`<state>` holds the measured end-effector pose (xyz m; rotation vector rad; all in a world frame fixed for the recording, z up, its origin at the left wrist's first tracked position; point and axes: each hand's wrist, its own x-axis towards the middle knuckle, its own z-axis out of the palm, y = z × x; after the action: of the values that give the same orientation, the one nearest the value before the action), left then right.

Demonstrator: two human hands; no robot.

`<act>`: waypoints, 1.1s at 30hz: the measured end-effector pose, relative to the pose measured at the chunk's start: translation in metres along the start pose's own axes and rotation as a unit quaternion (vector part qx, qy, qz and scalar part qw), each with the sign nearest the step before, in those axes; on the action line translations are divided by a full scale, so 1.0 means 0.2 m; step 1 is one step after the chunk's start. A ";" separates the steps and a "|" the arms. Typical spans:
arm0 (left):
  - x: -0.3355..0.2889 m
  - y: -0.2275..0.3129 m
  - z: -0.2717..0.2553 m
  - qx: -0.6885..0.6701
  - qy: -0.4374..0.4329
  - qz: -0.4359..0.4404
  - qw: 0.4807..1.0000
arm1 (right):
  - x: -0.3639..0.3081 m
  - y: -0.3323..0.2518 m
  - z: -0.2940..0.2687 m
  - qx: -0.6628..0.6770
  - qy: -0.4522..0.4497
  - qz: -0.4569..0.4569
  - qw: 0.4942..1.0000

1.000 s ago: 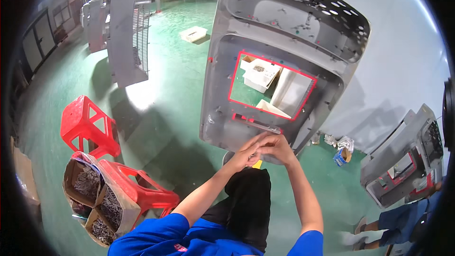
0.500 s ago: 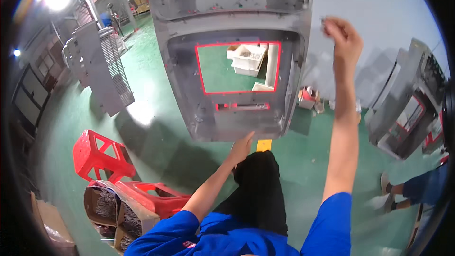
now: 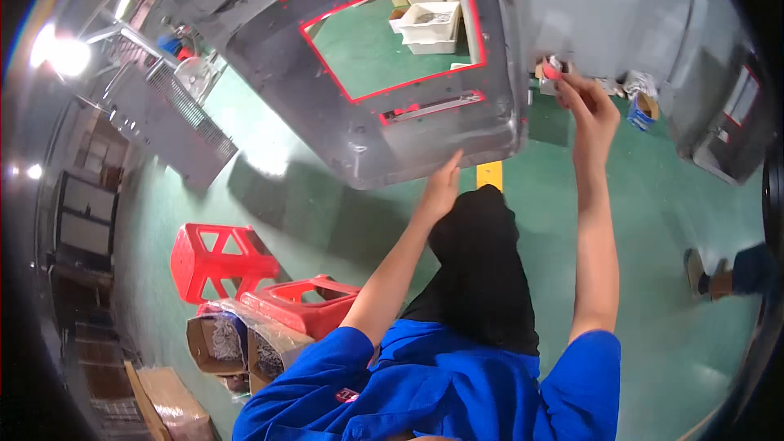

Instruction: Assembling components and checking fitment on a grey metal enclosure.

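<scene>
A large grey moulded panel (image 3: 408, 143) hangs tilted in front of me. It has a rectangular opening edged in red and a narrow red-edged slot below it. My left hand (image 3: 442, 190) is at its bottom edge, a digit lying over the near face and the other fingers partly hidden; it seems to grip that edge. To the right of the panel, apart from it, my right hand (image 3: 594, 114) is raised with its fingertips pinched together. Whatever they hold is too small to make out against the red and white clutter behind.
White bins (image 3: 430, 26) stand beyond the opening. Red plastic stools (image 3: 216, 261) and cartons of small parts (image 3: 216, 343) are at lower left. Another grey panel (image 3: 727, 122) leans at right, near a person's leg (image 3: 719, 282). Slatted grey panels (image 3: 175, 126) stand at far left.
The view has turned, so the panel appears higher, further left and more tilted. My right hand appears lower, level with the floor clutter; my left hand stays at the panel's bottom edge.
</scene>
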<state>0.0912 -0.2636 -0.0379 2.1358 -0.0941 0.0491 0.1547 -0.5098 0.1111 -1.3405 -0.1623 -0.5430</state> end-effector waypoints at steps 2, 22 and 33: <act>0.00 -0.07 0.01 0.020 0.018 0.019 0.999 | -0.13 0.08 0.01 0.009 -0.020 0.023 0.999; -0.02 0.24 0.13 -0.331 0.065 -0.006 0.941 | -0.33 0.59 0.15 -0.358 -0.194 -0.196 0.892; -0.13 0.27 0.10 -0.840 0.019 -0.117 0.530 | -0.24 0.70 0.41 -0.290 -0.250 -0.065 0.921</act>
<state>0.0597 -0.3081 -0.0042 0.1293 0.1495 -0.1231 0.1932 -0.4013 -0.0119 -2.0494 -0.5459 -0.3557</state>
